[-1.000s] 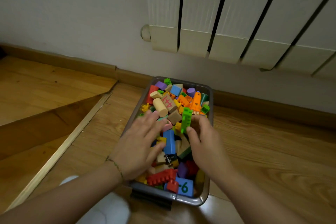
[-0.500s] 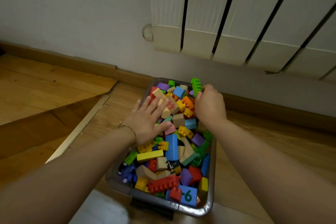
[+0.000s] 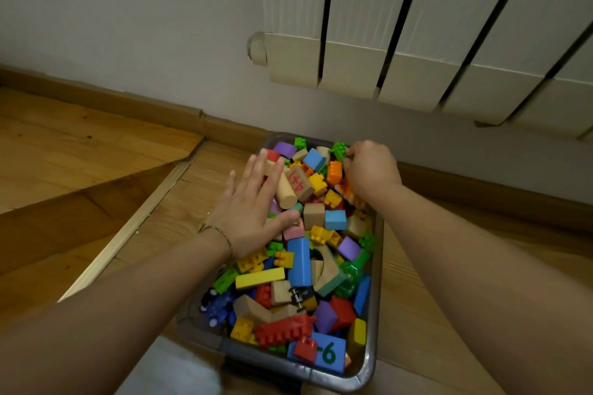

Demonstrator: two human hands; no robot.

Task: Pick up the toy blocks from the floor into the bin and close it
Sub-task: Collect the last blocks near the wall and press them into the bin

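My left hand [image 3: 253, 212] lies flat, fingers straight and spread, pressing on the heap of toy blocks [image 3: 298, 263], too many to count, which fills the one grey bin [image 3: 374, 292] on the wooden floor [image 3: 404, 346]. My right hand [image 3: 372, 170], fingers curled, pinches one green studded brick [image 3: 338, 148] at the bin's far right corner.

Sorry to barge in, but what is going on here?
A person is tidying toy blocks into a grey bin on the wooden floor. The left hand lies flat on the heaped pile, while the right hand grips a green block at the bin's far corner. No lid is on the bin.
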